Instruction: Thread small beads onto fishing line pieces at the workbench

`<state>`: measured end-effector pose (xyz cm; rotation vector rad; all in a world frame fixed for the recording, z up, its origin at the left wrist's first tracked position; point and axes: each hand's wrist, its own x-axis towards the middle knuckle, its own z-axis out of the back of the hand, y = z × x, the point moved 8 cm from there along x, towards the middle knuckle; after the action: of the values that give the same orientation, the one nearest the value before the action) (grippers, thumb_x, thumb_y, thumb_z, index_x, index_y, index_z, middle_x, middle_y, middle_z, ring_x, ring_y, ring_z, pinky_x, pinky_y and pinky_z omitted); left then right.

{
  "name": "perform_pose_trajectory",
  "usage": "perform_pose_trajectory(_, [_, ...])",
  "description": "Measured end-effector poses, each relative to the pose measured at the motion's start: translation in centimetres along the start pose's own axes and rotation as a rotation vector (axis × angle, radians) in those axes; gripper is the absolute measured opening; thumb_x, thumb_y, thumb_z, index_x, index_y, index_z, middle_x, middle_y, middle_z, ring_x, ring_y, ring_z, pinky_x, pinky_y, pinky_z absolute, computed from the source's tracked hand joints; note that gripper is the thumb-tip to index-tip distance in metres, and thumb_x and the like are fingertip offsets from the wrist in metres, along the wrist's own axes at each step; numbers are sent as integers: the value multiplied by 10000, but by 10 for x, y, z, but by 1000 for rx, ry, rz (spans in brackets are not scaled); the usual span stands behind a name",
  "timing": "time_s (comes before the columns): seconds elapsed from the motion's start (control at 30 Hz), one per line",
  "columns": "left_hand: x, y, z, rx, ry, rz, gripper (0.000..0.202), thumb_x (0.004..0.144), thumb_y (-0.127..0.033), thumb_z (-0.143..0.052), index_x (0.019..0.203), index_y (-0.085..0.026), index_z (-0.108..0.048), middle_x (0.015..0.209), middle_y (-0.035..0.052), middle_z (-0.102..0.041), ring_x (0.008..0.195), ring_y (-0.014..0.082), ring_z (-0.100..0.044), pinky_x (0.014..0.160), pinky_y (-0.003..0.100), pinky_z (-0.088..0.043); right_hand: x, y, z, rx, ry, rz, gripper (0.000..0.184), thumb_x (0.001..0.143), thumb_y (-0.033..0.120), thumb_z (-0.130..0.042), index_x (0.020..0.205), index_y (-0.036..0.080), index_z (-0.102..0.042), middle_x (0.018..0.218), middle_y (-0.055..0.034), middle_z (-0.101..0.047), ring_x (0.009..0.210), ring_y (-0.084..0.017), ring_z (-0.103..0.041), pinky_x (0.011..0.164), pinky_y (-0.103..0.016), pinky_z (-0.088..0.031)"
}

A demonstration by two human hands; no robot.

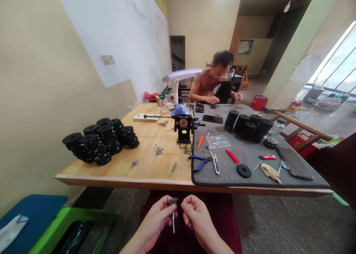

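Observation:
Both hands are low in front of me, below the table's front edge and over my dark red lap. My left hand [158,218] pinches a small object with a dark tufted top and a thin white stem [173,217] that hangs down between the hands. My right hand [196,215] is curled closed just right of it, fingertips near the tuft; whether it touches it I cannot tell.
A wooden table [144,165] carries stacked black spools [101,139], a small winding machine [183,128], beads, blue pliers [200,161], snips, a red-handled tool [236,161] and a phone [294,163] on a grey mat [244,154]. A person sits at the far end. Blue and green stools stand lower left.

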<state>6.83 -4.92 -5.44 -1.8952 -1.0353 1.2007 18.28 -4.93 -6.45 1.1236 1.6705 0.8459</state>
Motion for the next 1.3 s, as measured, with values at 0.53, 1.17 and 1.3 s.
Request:
perform_pose_trajectory(0.53, [-1,9,-11,175,20,-49,268,725,-388,-713,733,-147,-595,652,-12,-578,523,82,-422,444,189,-307,2,-2,7,-137,-55,-1,425,677,564,-673,691,179,-495,377,83,-495,311,-37,-313,352,-167,-218])
perform_pose_trajectory(1.17, [0,10,-22,-5,57,-24,249,731,-345,-728,766,-178,-546,656,-12,-613,606,130,-589,563,238,-434,3,-4,7,-104,-48,47,416,692,557,-670,672,185,-485,371,86,-468,314,-45,-327,357,-164,-234])
perform_pose_trajectory(1.3, [2,11,-22,23,56,-30,266,744,-363,-711,704,-168,-536,604,-11,-601,562,121,-568,542,235,-414,2,-7,6,-90,-27,23,441,687,589,-659,687,185,-484,386,76,-492,316,-46,-336,359,-163,-229])
